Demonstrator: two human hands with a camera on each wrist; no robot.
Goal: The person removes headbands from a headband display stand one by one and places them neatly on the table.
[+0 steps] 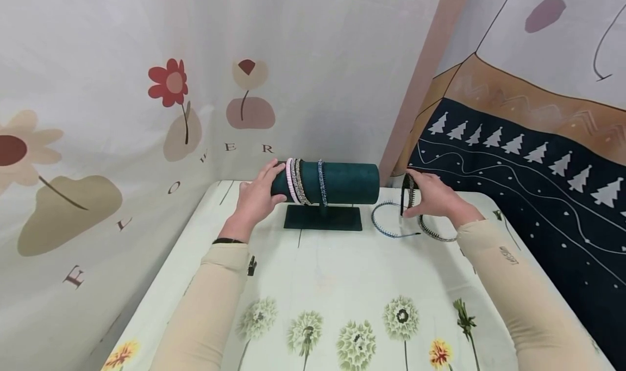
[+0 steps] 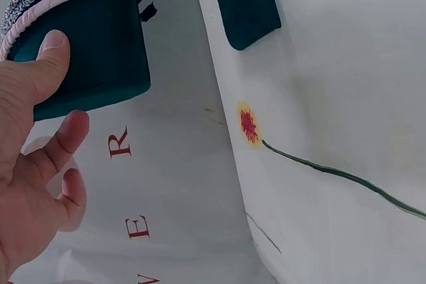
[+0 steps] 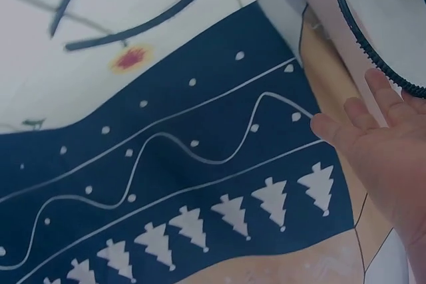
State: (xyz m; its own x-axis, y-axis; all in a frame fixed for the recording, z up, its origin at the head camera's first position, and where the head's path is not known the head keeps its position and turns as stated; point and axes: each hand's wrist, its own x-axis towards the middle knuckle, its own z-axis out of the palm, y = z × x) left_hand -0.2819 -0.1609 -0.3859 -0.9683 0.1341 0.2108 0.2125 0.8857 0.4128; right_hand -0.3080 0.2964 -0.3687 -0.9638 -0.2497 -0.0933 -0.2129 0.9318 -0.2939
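Your left hand (image 1: 256, 197) is at the left end of the dark green display roll (image 1: 351, 183); its grip is curled round that end, thumb on the near side, fingers over the top. In the left wrist view, your thumb lies flat on the roll and two other fingers stand apart from it.

Your right hand (image 1: 435, 194) is out to the right, grip pinching a dark beaded headband (image 1: 411, 193). You have this band upright, just right of the roll and apart from it; whether its lower ends touch the table (image 1: 318, 268) you cannot tell. The right wrist view cuts off much of your hold.

Bands on the roll, left to right: a pink headband (image 1: 292, 181) near your left hand, glittery headbands (image 1: 300, 182) close against it, then a blue headband (image 1: 322, 182) set apart near the middle. The roll lies sideways on its stand base (image 1: 323, 219), on the far part of the table.

Flat on the table: a light-blue headband (image 1: 383, 228), right of the base, and a black-and-silver headband (image 1: 437, 237) farther right, partly hidden by your right hand. You wear a dark wristband (image 1: 229, 240) on the left.
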